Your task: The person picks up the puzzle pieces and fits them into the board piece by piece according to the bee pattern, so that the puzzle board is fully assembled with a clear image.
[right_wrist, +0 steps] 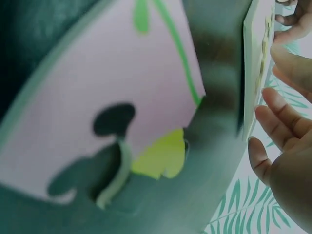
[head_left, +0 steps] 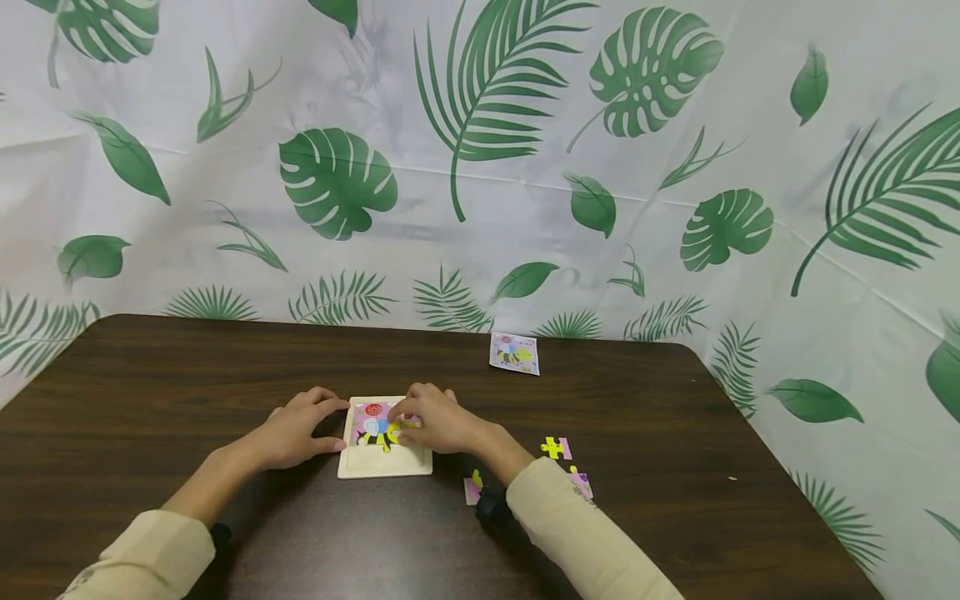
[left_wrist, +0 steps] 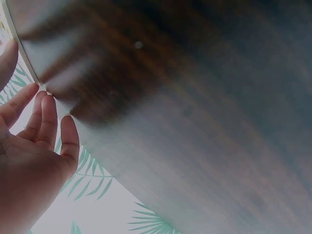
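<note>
A pale wooden puzzle tray (head_left: pixel 386 467) lies on the table, its upper part filled with jigsaw pieces showing a bee on pink, its lower strip bare wood. My left hand (head_left: pixel 300 429) spreads thumb and fingers against the tray's left edge. In the left wrist view its fingers (left_wrist: pixel 46 119) reach that rim. Over the tray's right side, my right hand (head_left: pixel 438 419) bends thumb and index finger around a yellow bee jigsaw piece, mostly covering it. Its other fingers (right_wrist: pixel 287 117) extend beside the tray in the right wrist view.
Right of the tray lie three loose pieces: a yellow-and-pink piece (head_left: pixel 556 448), a pink one (head_left: pixel 581 482) and another pink one (head_left: pixel 472 490) near my right wrist. A bee picture card (head_left: pixel 514 353) lies at the table's back edge, before a leaf-patterned cloth (head_left: pixel 420 250).
</note>
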Demonstrator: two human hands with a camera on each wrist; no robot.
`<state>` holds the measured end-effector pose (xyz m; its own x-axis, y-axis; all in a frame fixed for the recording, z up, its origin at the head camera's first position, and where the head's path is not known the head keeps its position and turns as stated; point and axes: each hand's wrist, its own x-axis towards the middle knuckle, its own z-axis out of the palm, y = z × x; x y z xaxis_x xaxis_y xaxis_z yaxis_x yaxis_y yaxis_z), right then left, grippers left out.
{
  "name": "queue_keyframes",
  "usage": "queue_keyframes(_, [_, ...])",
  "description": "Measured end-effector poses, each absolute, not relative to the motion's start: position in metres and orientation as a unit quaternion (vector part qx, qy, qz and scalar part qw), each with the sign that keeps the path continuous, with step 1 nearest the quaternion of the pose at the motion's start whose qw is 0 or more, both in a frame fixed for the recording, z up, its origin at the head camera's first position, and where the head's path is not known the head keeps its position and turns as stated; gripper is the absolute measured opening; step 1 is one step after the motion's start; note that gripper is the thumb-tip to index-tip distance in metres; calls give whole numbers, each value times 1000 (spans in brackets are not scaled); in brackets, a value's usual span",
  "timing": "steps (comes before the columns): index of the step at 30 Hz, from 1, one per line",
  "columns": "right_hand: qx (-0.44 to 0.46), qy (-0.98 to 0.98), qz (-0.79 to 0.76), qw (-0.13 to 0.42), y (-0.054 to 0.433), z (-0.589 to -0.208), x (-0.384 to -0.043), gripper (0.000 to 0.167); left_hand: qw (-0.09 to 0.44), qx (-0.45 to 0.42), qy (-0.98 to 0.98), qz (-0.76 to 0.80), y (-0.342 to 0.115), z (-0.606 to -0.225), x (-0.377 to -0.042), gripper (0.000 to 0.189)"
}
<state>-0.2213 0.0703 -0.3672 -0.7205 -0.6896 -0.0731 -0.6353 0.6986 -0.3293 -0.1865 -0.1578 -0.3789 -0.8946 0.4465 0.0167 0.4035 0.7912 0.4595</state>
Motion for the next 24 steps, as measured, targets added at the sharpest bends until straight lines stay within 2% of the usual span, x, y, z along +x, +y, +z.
queue_keyframes(12, [-369, 908, -169, 104, 88, -359, -224, 30, 46, 222, 946, 231, -158, -380, -186, 55])
queue_keyframes(24, [-369, 902, -195, 111, 130, -357, -234, 28, 48, 223, 946, 231, -158, -379, -186, 56])
